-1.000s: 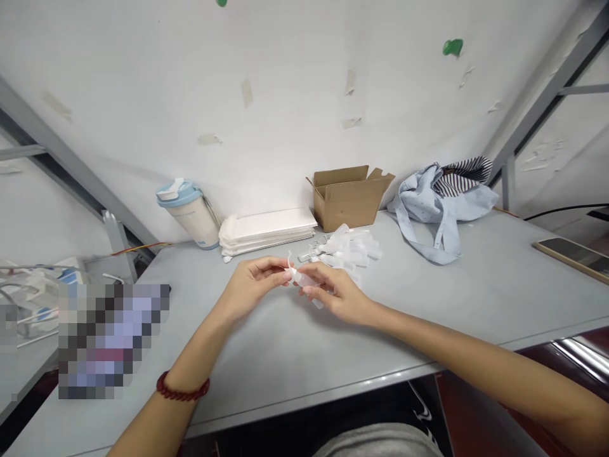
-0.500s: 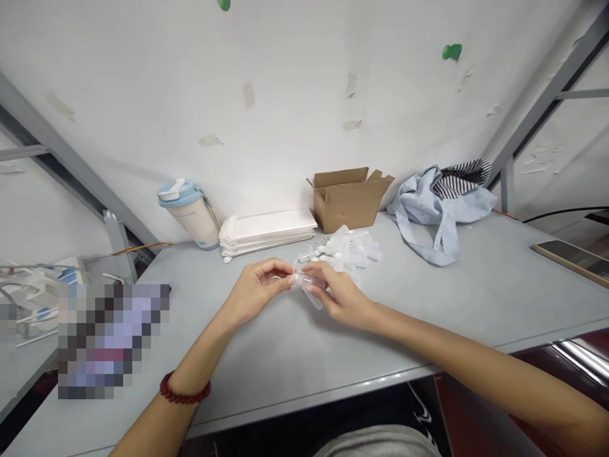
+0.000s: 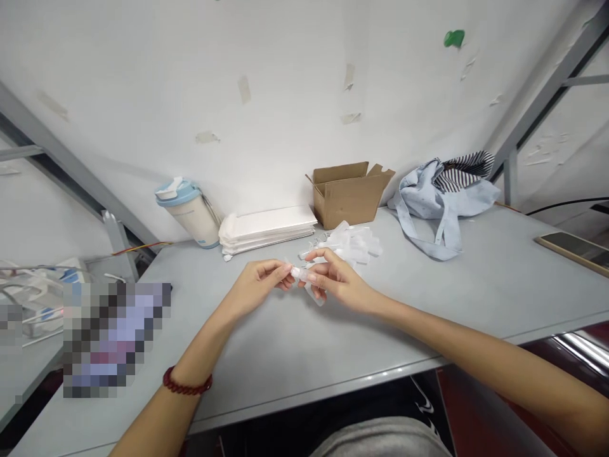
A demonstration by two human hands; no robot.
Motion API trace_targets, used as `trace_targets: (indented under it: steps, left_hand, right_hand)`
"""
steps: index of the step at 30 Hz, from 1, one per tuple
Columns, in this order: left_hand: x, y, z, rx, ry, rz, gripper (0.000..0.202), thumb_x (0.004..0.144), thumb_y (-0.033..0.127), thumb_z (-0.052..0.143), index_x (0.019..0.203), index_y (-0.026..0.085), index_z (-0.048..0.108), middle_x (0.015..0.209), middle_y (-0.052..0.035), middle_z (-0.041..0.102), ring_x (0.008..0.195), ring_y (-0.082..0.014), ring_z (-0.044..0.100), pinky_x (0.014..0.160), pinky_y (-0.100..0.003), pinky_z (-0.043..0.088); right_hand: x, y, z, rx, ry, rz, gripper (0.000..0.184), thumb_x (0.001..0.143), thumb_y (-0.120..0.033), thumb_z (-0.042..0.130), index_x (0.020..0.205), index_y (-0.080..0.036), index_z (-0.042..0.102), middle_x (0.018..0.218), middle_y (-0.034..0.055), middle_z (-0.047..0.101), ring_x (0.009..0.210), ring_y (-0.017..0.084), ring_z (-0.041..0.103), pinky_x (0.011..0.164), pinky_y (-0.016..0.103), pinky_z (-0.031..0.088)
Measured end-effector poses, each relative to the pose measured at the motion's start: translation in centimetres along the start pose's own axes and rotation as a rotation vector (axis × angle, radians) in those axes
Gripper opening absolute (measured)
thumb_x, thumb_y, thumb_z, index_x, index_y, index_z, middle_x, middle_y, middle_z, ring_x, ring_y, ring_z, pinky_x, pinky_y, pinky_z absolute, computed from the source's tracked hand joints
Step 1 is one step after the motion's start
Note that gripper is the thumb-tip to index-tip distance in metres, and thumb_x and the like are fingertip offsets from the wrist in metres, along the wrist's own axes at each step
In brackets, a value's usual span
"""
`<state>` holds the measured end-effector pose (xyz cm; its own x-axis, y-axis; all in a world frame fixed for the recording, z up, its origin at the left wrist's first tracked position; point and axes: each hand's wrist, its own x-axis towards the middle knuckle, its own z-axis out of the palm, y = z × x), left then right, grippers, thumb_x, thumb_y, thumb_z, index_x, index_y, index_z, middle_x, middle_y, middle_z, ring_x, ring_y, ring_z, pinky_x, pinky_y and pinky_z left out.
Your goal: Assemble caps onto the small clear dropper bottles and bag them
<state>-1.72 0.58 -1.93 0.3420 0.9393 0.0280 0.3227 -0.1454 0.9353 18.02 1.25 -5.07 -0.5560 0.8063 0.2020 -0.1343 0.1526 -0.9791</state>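
Note:
Between my hands, above the table, is a small translucent plastic tube (image 3: 301,273) with a white end. My left hand (image 3: 259,284) pinches that white end between thumb and fingertips. From the other side, my right hand (image 3: 340,280) grips the body with thumb and fingers, its index finger raised above it. A flat translucent piece (image 3: 314,294) hangs below the right fingers; whether it is joined to the tube I cannot tell. Just behind the right hand lies a pile of similar translucent pieces (image 3: 354,243) with thin loops or rings.
Along the wall stand a blue-lidded cup (image 3: 188,214), a stack of white packets (image 3: 269,230), an open cardboard box (image 3: 349,198) and a light blue cloth bag (image 3: 440,203). A phone (image 3: 578,252) lies at the right. A blurred-out object (image 3: 118,339) is at the left.
My right index finger has lifted off the tube, and the right thumb now presses along it. The left fingers have curled closer around the white end. The view has shifted slightly.

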Motion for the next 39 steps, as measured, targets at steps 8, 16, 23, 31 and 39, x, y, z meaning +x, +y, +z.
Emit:
trace_targets:
  steps: [8, 16, 23, 31, 39]
  left_hand:
    - [-0.2, 0.4, 0.3, 0.010, -0.079, 0.057, 0.022, 0.083, 0.034, 0.057, 0.085, 0.014, 0.067, 0.072, -0.0022, 0.065, 0.069, -0.0136, 0.055, 0.069, -0.026, 0.046]
    - [-0.3, 0.5, 0.3, -0.015, -0.089, 0.079, 0.020, 0.081, 0.030, 0.061, 0.092, 0.015, 0.069, 0.084, -0.0048, 0.067, 0.080, -0.0160, 0.057, 0.073, -0.026, 0.046]
    - [-0.3, 0.7, 0.3, 0.079, -0.094, 0.053, 0.024, 0.084, 0.036, 0.055, 0.087, 0.016, 0.068, 0.081, -0.0038, 0.066, 0.075, -0.0151, 0.057, 0.070, -0.025, 0.046]
    - [-0.3, 0.5, 0.8, 0.133, -0.057, -0.032, 0.030, 0.082, 0.039, 0.055, 0.065, 0.015, 0.060, 0.062, -0.0004, 0.060, 0.062, -0.0133, 0.054, 0.064, -0.025, 0.045]
    - [-0.5, 0.9, 0.9, 0.154, -0.111, -0.011, 0.031, 0.083, 0.040, 0.051, 0.070, 0.015, 0.061, 0.062, 0.0000, 0.057, 0.061, -0.0131, 0.051, 0.061, -0.025, 0.043]
  right_hand:
    - [0.1, -0.6, -0.4, 0.166, -0.040, 0.154, 0.030, 0.082, -0.028, 0.058, 0.104, -0.021, 0.039, 0.076, 0.0028, 0.067, 0.047, 0.009, 0.046, 0.047, 0.023, 0.035]
    - [0.3, -0.6, -0.9, 0.420, -0.063, 0.317, 0.029, 0.080, -0.023, 0.059, 0.103, -0.020, 0.042, 0.079, 0.0092, 0.070, 0.043, 0.007, 0.040, 0.046, 0.022, 0.029]
    - [0.3, -1.0, -0.7, 0.293, -0.023, 0.293, 0.030, 0.080, -0.030, 0.058, 0.103, -0.020, 0.041, 0.073, 0.0065, 0.069, 0.041, 0.007, 0.038, 0.045, 0.022, 0.027]
    - [-0.3, -0.4, 0.1, -0.497, 0.112, -0.033, 0.025, 0.078, -0.035, 0.062, 0.091, -0.019, 0.048, 0.059, -0.0049, 0.051, 0.051, 0.010, 0.041, 0.050, 0.022, 0.030]
    - [-0.5, -0.8, 0.2, -0.239, -0.009, 0.079, 0.025, 0.085, -0.043, 0.053, 0.085, -0.018, 0.047, 0.067, 0.0005, 0.062, 0.043, 0.007, 0.042, 0.043, 0.021, 0.033]
